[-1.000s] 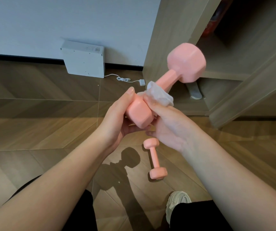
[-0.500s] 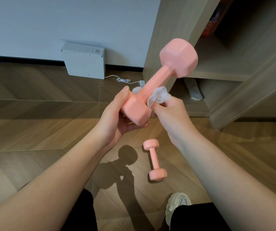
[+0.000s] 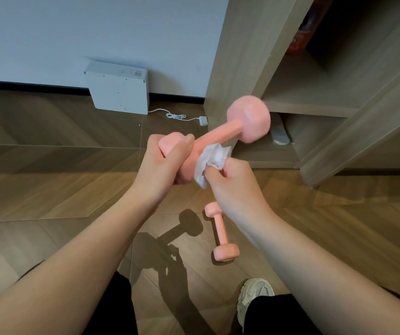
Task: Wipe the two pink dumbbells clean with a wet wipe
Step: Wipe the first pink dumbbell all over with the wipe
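Wooden shelf unit (image 3: 237, 56) at right. Before it the raised pink dumbbell (image 3: 220, 134) tilts up rightward, its far head blurred and hard to read. The second dumbbell (image 3: 219, 232) lies on the floor below. Left hand (image 3: 162, 165) grips the near head; right hand (image 3: 233, 187) pinches the crumpled wet wipe (image 3: 212, 158) against the handle.

We are looking through one wide-angle camera worn on the head, facing forward and down. We are seeing the left hand (image 3: 160, 165) and right hand (image 3: 233, 187) close below us at mid-frame, the floor (image 3: 49, 189) lying farther beneath, the wall (image 3: 97, 32) rising beyond.
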